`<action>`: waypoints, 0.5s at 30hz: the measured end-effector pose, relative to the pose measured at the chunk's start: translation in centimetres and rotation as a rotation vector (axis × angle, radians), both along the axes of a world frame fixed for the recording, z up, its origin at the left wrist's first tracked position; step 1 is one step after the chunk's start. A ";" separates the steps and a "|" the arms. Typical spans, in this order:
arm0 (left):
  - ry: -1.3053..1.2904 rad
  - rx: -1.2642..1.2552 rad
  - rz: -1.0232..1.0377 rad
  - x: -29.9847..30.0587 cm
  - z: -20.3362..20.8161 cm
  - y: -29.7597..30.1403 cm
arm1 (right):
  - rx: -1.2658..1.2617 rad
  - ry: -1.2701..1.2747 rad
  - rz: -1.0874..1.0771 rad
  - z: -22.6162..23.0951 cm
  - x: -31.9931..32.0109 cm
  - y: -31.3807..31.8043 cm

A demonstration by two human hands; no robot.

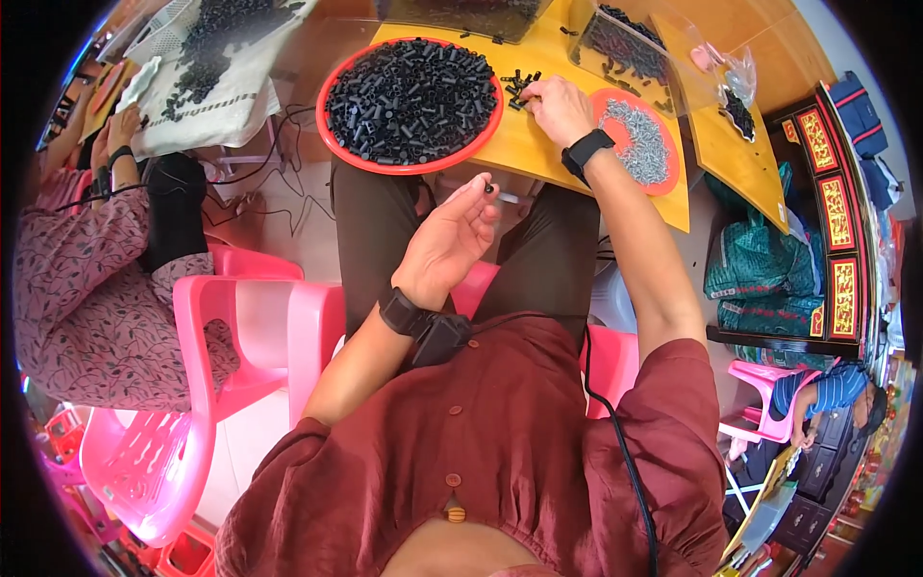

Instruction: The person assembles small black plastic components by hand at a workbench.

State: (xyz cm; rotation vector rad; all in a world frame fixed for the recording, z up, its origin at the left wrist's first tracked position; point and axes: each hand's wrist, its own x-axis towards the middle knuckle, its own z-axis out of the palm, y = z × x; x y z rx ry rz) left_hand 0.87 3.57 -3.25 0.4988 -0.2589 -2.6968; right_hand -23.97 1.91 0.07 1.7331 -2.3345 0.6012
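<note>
While pinching 1 black piece (pixel 491 188) with left hand (pixel 444 242) at 12 o'clock, bunching fingers of right hand (pixel 564 112) over tubes (pixel 520 80) at 1, possibly risking slack-grip dropping.

A yellow bench (pixel 519 146) stands at the top of the view, with a second yellow tabletop (pixel 733 162) to its right. At the upper left is a table under a white cloth (pixel 236 120). Pale tiled floor (pixel 245 447) shows beside a pink plastic chair (pixel 195 332) with a slotted panel; another pink chair (pixel 766 370) stands far right, and red stools (pixel 187 555) sit at the lower left. Along the right runs a black cabinet (pixel 856 274) with red-edged, gold-patterned panels, and below it dark drawers (pixel 819 471). A brown wooden surface (pixel 777 48) fills the top right corner. Bright light reaches the floor and chairs.
</note>
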 end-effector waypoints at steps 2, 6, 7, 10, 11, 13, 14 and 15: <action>-0.003 0.000 0.007 0.1 0.0 0.0 | 0.027 -0.005 0.005 -0.1 -0.2 -0.1; -0.005 -0.006 0.008 0.0 -0.2 0.0 | 0.058 0.010 0.050 0.2 0.0 -0.1; -0.007 -0.006 0.007 0.0 -0.3 0.0 | 0.083 0.047 0.060 0.3 0.3 -0.1; -0.001 -0.010 0.005 -0.1 -0.3 0.0 | -0.114 0.000 0.089 -0.4 -0.6 0.1; -0.001 -0.009 0.009 0.0 -0.4 0.0 | -0.113 -0.001 0.093 0.1 -0.1 0.3; 0.004 -0.004 0.003 0.1 -0.5 -0.1 | -0.197 -0.252 0.091 1.1 0.7 1.3; 0.005 -0.004 0.003 0.0 -0.7 -0.1 | -0.270 -0.366 0.076 1.0 1.0 1.6; 0.005 0.000 0.002 -0.1 -0.8 -0.1 | -0.270 -0.364 0.074 0.9 1.2 2.2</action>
